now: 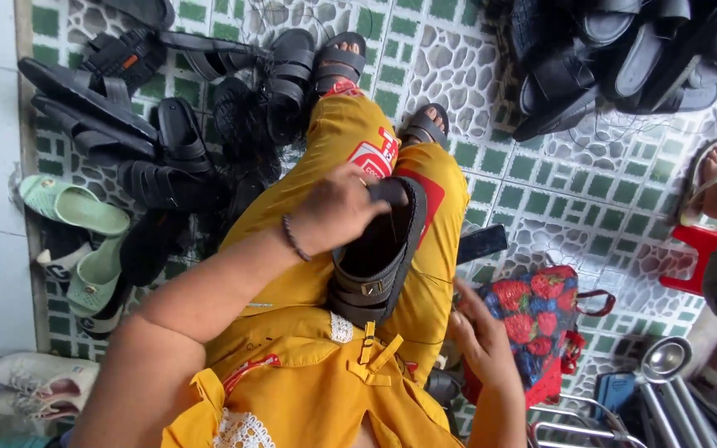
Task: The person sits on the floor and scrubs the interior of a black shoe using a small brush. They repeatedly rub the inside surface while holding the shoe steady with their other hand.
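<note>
So my left hand (pixel 338 207) is clamped around the toe end of a black sandal (pixel 375 257), holding it sole-down over my lap so the buckle strap faces me. My right hand (pixel 479 336) hangs open and empty beside my knee, near the strawberry-print bag (pixel 541 319); can't tell what's inside. More black sandals (pixel 159 141) are heaped loose on the tiled floor (pixel 458 66).

the left hand (pixel 338 207) covers the toe end of the black sandal (pixel 375 257). another person's sandalled foot (pixel 711 187) is cut off by the right edge. the heap of black sandals (pixel 624 50) runs past the top edge; single pairs blur together.
</note>
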